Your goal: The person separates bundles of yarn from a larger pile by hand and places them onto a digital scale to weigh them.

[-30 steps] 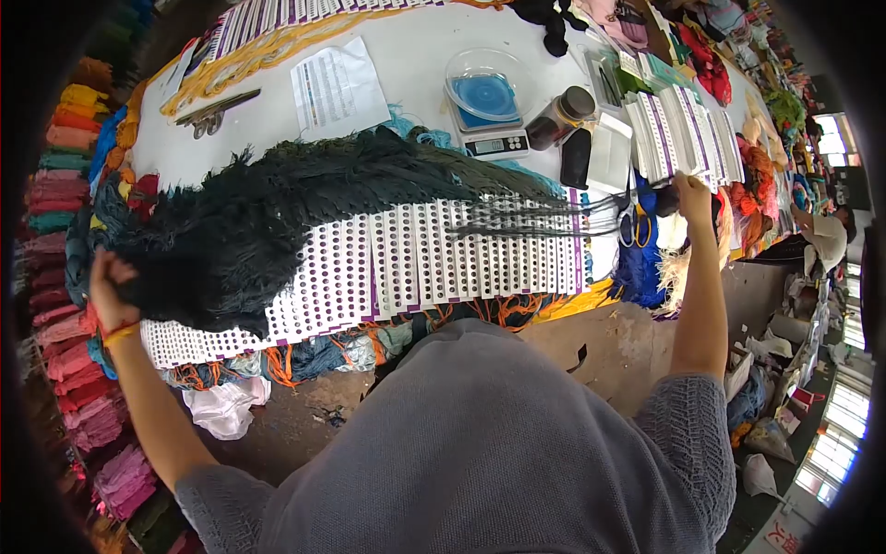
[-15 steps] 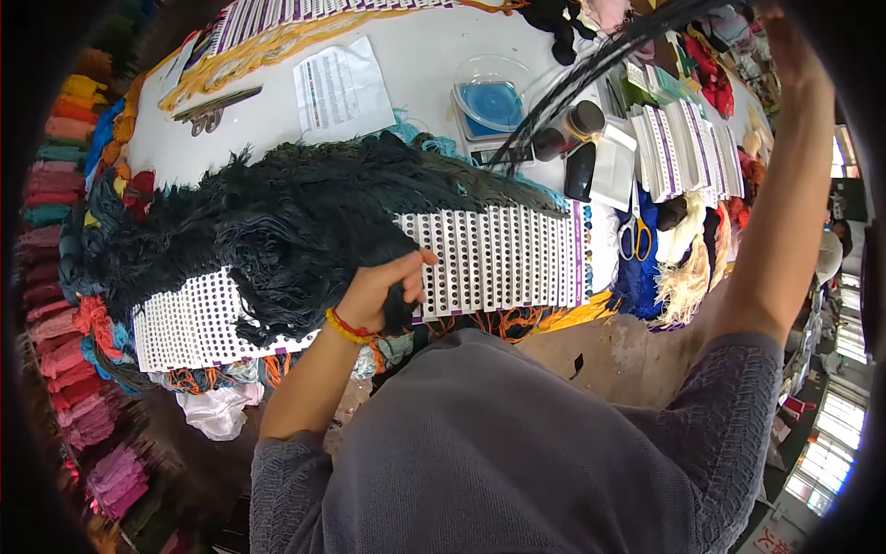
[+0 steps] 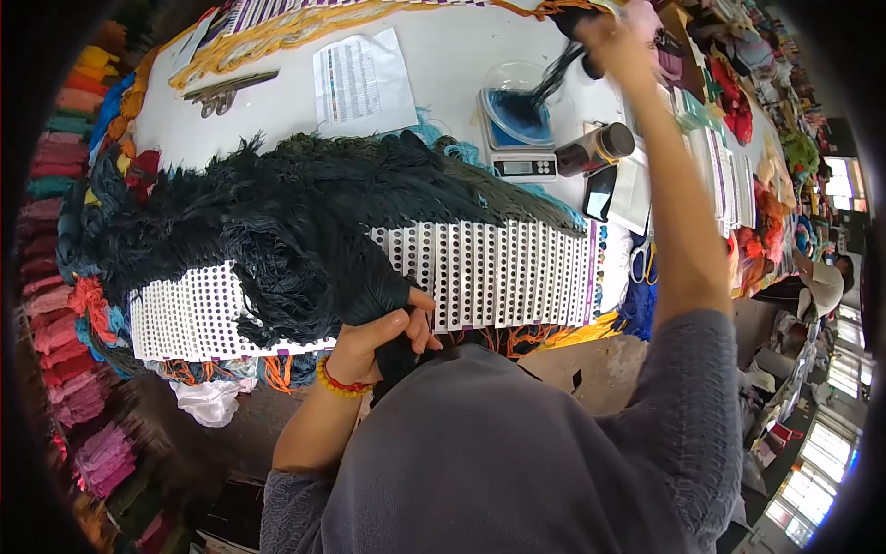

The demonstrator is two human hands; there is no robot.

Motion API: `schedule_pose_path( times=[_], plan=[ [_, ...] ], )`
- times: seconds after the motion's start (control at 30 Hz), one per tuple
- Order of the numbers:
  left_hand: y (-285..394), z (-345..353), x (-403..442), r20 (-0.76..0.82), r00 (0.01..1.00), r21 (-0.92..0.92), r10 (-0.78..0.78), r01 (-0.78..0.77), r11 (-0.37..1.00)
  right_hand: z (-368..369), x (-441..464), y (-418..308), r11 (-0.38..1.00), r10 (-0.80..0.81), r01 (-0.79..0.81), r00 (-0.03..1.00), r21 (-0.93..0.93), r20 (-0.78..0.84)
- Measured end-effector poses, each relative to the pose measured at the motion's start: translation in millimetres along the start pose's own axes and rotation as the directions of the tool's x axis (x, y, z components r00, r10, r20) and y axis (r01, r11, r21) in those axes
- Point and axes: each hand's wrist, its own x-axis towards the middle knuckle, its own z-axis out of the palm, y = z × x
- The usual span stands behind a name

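Observation:
My left hand (image 3: 383, 342) is closed round the end of a dark blue-green thread hank (image 3: 314, 240), just in front of my body at the table's near edge. Loose, frayed strands of the hank spread left across white hole-punched cards (image 3: 498, 277). At the upper right my right hand (image 3: 618, 46), smeared by motion, grips a thin bundle of dark thread strands (image 3: 556, 76). Their tail hangs down onto a round clear dish (image 3: 519, 111) on a small digital scale (image 3: 523, 168).
A dark-lidded jar (image 3: 595, 150) and a phone (image 3: 600, 192) sit right of the scale. Scissors (image 3: 644, 263) lie on blue thread. Behind are a printed sheet (image 3: 365, 81) and metal shears (image 3: 226, 92). Coloured hanks line the left side. A person (image 3: 826, 282) is far right.
My right hand has come down and left from the upper right, bringing the thread tail onto the dish. My left hand has drawn slightly toward my body, still gripping the hank.

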Motion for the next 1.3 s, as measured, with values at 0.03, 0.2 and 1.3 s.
schedule_pose_path(
  times=[0.03,0.2,1.3],
  plan=[
    [-2.0,-2.9,-0.7,-0.067,0.998,-0.020,-0.017,0.015,1.000,29.3,-25.3,-0.6,0.986,0.030,-0.006,0.989,-0.164,0.147],
    [-12.3,-19.8,-4.7,-0.255,0.965,0.046,-0.063,0.077,0.996,105.8,-133.0,7.5,0.970,0.031,0.069,0.916,-0.234,0.400],
    [-52.6,-18.3,38.3,-0.308,0.951,0.208,0.015,0.052,0.977,-22.3,-290.6,-169.3,0.402,0.083,-0.649,0.729,0.646,0.680]
  ],
)
